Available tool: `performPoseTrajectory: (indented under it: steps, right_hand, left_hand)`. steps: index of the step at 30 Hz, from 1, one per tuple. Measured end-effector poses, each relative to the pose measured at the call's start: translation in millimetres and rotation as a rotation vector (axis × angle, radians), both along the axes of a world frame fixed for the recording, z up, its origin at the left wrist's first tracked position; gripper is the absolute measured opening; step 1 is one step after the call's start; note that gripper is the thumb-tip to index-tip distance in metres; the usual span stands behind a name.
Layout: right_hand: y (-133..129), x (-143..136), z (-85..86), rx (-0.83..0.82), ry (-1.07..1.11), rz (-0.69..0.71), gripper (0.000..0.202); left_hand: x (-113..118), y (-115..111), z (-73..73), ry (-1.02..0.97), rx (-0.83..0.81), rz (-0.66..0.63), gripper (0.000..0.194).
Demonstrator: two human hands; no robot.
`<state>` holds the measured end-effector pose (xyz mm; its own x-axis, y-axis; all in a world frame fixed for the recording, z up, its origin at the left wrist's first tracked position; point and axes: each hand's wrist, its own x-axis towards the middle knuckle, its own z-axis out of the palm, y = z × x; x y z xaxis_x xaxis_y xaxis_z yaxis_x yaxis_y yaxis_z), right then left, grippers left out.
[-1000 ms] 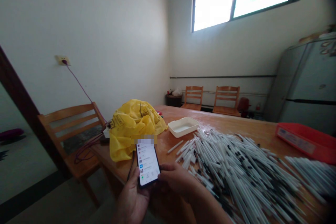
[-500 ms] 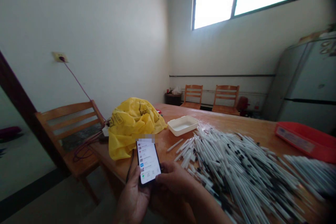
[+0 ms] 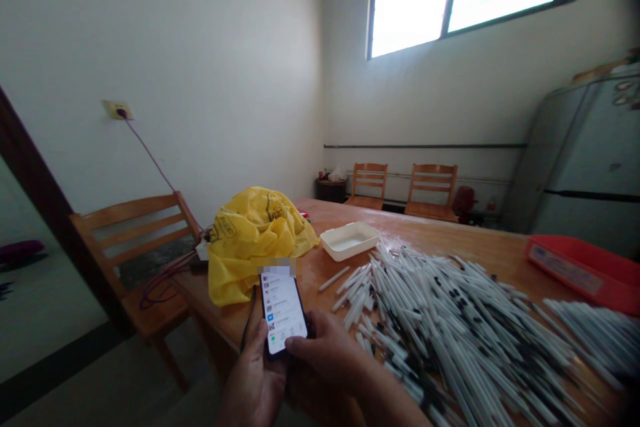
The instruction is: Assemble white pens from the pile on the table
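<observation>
A phone (image 3: 283, 310) with a lit screen showing a list is held upright near the table's front edge. My left hand (image 3: 257, 373) wraps round its lower left side. My right hand (image 3: 327, 347) grips the lower right side, its thumb over the bottom of the screen. Just behind the phone lies a crumpled yellow plastic bag (image 3: 260, 220). To the right, a large heap of white pens (image 3: 440, 313), some with black parts, spreads over the wooden table (image 3: 320, 280).
Behind the heap's left end is a shallow cream tray (image 3: 350, 241). A red tray (image 3: 585, 270) sits at the right. A wooden chair (image 3: 140, 233) stands on the left with a purple cable (image 3: 147, 147) near it; two more chairs are at the back.
My right thumb has moved left over the bottom of the phone's screen. The view has shifted slightly; both hands remain on the phone.
</observation>
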<state>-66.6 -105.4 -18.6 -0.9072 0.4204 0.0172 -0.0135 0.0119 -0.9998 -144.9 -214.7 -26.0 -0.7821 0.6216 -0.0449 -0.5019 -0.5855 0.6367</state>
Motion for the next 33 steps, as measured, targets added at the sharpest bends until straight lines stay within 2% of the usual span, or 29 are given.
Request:
performPoseTrajectory:
  steps: [5,7,14,21,28,33]
  right_hand:
    - [-7,0,-0.1,0.171,-0.067,-0.18,0.034]
    - [-8,0,0.4,0.191,-0.066,-0.197,0.034]
    - [-1,-1,-1.0,0.018,-0.02,-0.012,0.03]
    - [3,1,-0.2,-0.104,-0.026,0.105,0.032]
    - [7,4,1.4,-0.108,-0.061,0.121,0.029]
    - [6,5,4.8,-0.112,-0.051,0.066,0.031]
  left_hand:
    - [2,-1,2.0,0.048,0.005,-0.014,0.052]
    - [3,-2,3.3,0.038,0.003,-0.017,0.051]
    - [0,1,-4.2,-0.106,0.002,0.028,0.044]
    - [-2,-3,-8.1,-0.047,0.094,-0.029,0.051]
    - [-1,-3,-6.4,-0.093,0.045,-0.014,0.048]
    - [2,-3,-1.0,-0.075,0.065,-0.001,0.05]
